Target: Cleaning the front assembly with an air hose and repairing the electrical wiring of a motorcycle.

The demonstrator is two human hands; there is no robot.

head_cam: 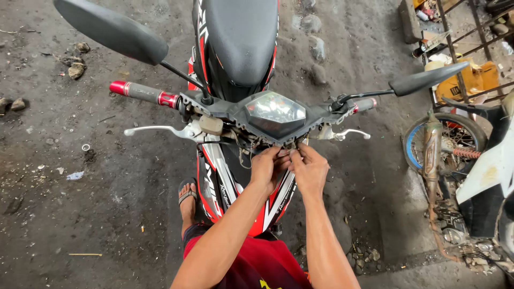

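Motorcycle repair workshop: oil-stained dirt floor point(80, 214), red-black motorcycle point(241, 69) with handlebar cover open, stripped bike with rusty exhaust point(431, 155) and bare wheel point(465, 134), metal rack point(460, 48) of parts.

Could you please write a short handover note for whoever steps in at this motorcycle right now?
Left hand: fingers pinched on the wires under the front of the handlebar cover; what the grip holds is hidden.
Right hand: fingertips on the same wire bunch, touching the left hand.
Motorcycle stands on the dirt floor; both mirrors and levers are on.
Done: the wiring below the instrument panel is exposed.
Left: wires hang loose.
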